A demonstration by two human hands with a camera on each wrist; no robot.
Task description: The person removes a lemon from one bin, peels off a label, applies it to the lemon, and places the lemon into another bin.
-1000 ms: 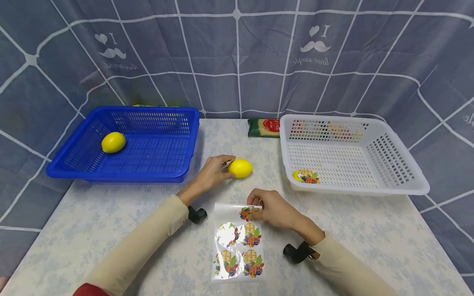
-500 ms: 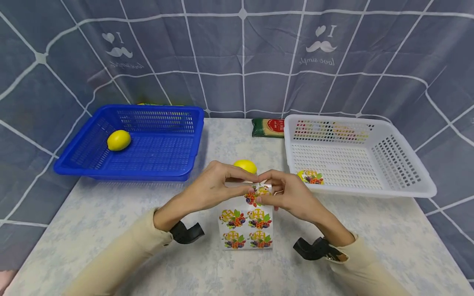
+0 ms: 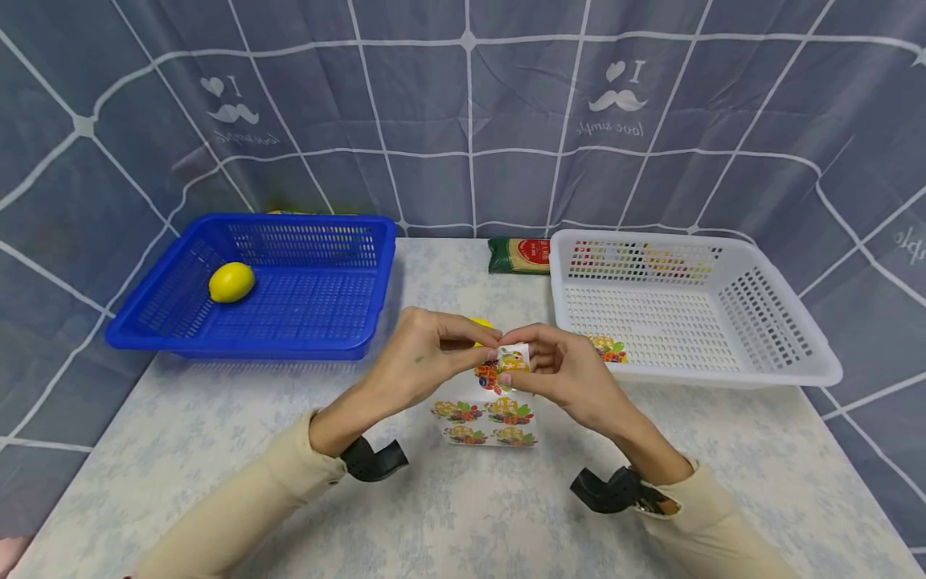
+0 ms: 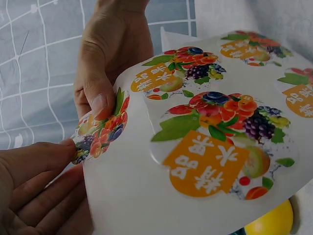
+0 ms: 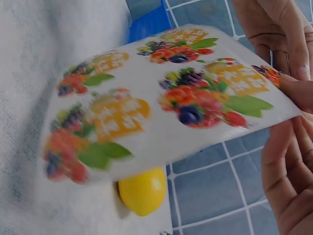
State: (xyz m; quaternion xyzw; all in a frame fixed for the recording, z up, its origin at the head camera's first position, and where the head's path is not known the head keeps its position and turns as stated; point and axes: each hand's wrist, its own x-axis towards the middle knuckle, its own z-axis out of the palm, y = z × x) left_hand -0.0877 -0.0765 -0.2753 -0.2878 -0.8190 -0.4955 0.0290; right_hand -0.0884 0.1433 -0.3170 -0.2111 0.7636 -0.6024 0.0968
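Between both hands a sheet of fruit-print stickers is raised off the table, its top edge bent. My left hand pinches the upper edge between thumb and fingertips. Opposite it, my right hand grips the upper right corner, thumb on the printed face. In the left wrist view a sticker at the curled corner lies under the fingertips of both hands; whether it has come off the backing I cannot tell. A lemon rests on the table beyond the sheet, mostly hidden by the hands in the head view.
A blue basket holding one lemon stands at the back left. The white basket at the right contains a stickered yellow fruit, partly hidden. A green packet lies at the back, against a grey-blue checked curtain.
My left hand has left the lemon and joined my right hand at the sticker sheet. The sheet has come up from the table and tilted, its top corner now bent between the fingers.
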